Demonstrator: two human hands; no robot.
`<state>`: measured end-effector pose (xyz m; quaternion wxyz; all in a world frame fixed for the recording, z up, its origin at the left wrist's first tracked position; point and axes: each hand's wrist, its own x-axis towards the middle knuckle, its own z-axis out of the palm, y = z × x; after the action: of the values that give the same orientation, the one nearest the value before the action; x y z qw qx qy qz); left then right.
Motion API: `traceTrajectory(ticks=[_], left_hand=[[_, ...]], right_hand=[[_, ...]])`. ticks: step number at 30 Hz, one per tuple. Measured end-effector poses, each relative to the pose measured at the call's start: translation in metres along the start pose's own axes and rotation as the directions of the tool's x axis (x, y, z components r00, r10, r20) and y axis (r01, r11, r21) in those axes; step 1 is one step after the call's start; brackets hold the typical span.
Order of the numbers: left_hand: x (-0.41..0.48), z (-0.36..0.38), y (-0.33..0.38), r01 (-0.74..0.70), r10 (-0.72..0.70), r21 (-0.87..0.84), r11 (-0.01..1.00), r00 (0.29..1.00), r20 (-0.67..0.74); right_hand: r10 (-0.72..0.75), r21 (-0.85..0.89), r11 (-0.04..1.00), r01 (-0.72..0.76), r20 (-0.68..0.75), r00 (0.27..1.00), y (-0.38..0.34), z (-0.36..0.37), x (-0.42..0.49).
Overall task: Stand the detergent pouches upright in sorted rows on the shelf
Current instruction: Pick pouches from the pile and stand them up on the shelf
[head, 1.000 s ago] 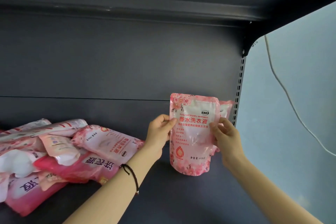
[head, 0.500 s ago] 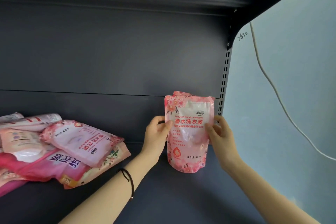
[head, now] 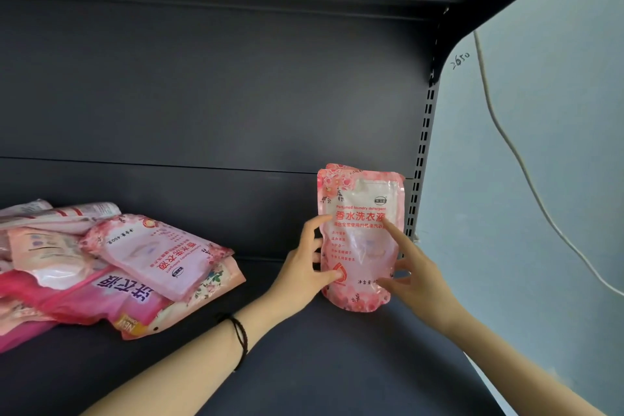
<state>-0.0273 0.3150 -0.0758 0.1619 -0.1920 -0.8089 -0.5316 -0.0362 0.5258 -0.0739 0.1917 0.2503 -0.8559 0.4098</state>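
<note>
- Loosened since half a second ago, the right hand (head: 415,280) no longer clasps the detergent pouch (head: 359,246) by its right edge; its fingers are now spread and straight, and only the index fingertip (head: 388,226) touches the printed front.
- This pouch stands upright on the dark shelf (head: 337,365), long axis vertical, sealed top up, printed face towards the camera.
- It stands at the shelf's right end, just beside the slotted upright (head: 420,172).
- It is pale pink with a rose border, red Chinese lettering and a clear middle panel.
- A second pouch (head: 334,166) shows only its top edge, just behind the first.
- The left hand (head: 300,277) holds the front pouch's left edge, thumb (head: 332,275) pressed on the lower front, index finger stretched up along the edge.
- A black cord bracelet (head: 240,338) circles the left wrist.
- Well apart to the left, a heap of pouches (head: 101,267) lies flat and overlapping.
- Right of the upright, a pale cable (head: 513,152) hangs down the wall (head: 557,246).
</note>
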Motion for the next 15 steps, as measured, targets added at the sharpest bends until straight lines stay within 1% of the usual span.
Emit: traceTrajectory(ticks=[2,3,4,5,6,7,8,9,10,11,12,13,14,15], left_hand=[[0.001,-0.002,0.0,0.011,-0.011,0.017,1.0,1.0,0.023],[0.0,-0.005,0.002,0.028,-0.029,0.028,0.999,0.999,0.045],[-0.001,-0.011,0.003,0.037,-0.039,0.041,0.999,0.997,0.061],[-0.002,-0.019,0.006,0.039,-0.044,0.073,0.997,0.997,0.064],[-0.002,-0.03,0.008,0.03,-0.037,0.128,0.991,0.998,0.052],[-0.002,-0.044,0.011,0.02,-0.028,0.214,0.977,0.999,0.035],[-0.003,-0.058,0.015,0.007,-0.017,0.313,0.95,0.999,0.03],[-0.005,-0.074,0.02,-0.015,-0.003,0.415,0.91,0.999,0.043],[-0.006,-0.089,0.025,-0.044,0.007,0.512,0.858,0.997,0.075],[-0.008,-0.104,0.033,-0.075,-0.007,0.605,0.793,0.991,0.132],[-0.01,-0.12,0.039,-0.124,-0.024,0.692,0.711,0.98,0.2],[-0.012,-0.135,0.044,-0.19,-0.042,0.77,0.609,0.962,0.271],[-0.014,-0.15,0.047,-0.257,-0.058,0.826,0.501,0.943,0.329],[-0.016,-0.165,0.048,-0.313,-0.079,0.862,0.398,0.925,0.372]], right_hand=[[-0.007,0.003,1.0,0.007,0.019,1.0,-0.001,-0.002,0.0],[-0.011,-0.027,1.0,0.011,0.01,1.0,-0.002,-0.002,-0.001],[-0.035,-0.098,0.995,0.03,-0.041,0.999,-0.004,-0.004,-0.001],[-0.087,-0.209,0.976,0.059,-0.129,0.988,-0.009,-0.007,0.0],[-0.177,-0.329,0.939,0.098,-0.221,0.959,-0.015,-0.011,0.002],[-0.283,-0.429,0.892,0.144,-0.282,0.917,-0.024,-0.016,0.004],[-0.363,-0.485,0.853,0.192,-0.287,0.886,-0.036,-0.02,0.009],[-0.413,-0.51,0.824,0.246,-0.242,0.878,-0.051,-0.023,0.014],[-0.428,-0.51,0.806,0.3,-0.153,0.891,-0.066,-0.025,0.02],[-0.41,-0.499,0.796,0.343,-0.028,0.911,-0.081,-0.024,0.027],[-0.379,-0.489,0.784,0.382,0.11,0.919,-0.095,-0.021,0.033],[-0.359,-0.49,0.76,0.427,0.231,0.904,-0.106,-0.016,0.04],[-0.347,-0.498,0.728,0.471,0.325,0.88,-0.116,-0.008,0.047],[-0.34,-0.509,0.695,0.508,0.39,0.856,-0.126,0.001,0.052]])
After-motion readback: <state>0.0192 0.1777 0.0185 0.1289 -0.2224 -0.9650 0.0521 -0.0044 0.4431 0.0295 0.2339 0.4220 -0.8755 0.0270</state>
